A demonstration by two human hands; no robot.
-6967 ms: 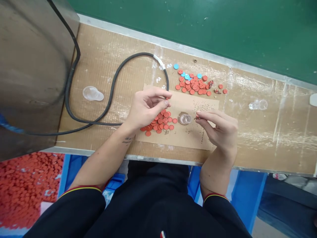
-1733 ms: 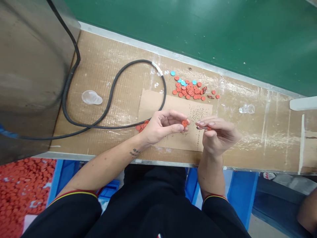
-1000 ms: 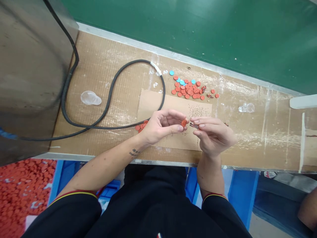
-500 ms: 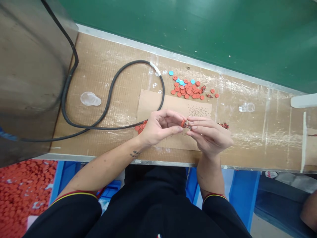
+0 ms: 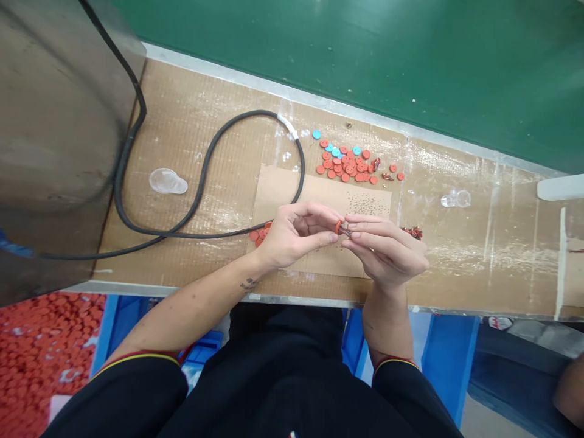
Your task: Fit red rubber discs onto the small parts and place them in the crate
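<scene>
Pinching a red disc (image 5: 338, 227) edge-on, the left hand (image 5: 292, 234) is held just above the near part of a cardboard sheet (image 5: 292, 182) that lies on the counter (image 5: 479, 255). Its fingers are closed narrowly on the disc, thumb below and forefinger above. The right hand (image 5: 387, 249) meets it from the right, its fingers closed on a small metal piece (image 5: 347, 231) whose tip touches the disc; the piece is too small to make out in detail. The two hands touch at the fingertips.

A few loose red discs (image 5: 258, 233) peek out at the left of the left hand, on the edge of the cardboard. A small heap of dark red bits (image 5: 413, 231) lies just right of the right hand. Farther off, beyond the cardboard, sits a scatter of red and blue discs (image 5: 349, 163). A black cable (image 5: 205, 164) loops across the counter to the left, with a clear plastic cap (image 5: 166, 181) inside its curve and another clear piece (image 5: 454, 199) well to the right. Below the counter at the near left, a bin of red discs (image 5: 36, 353) shows.
</scene>
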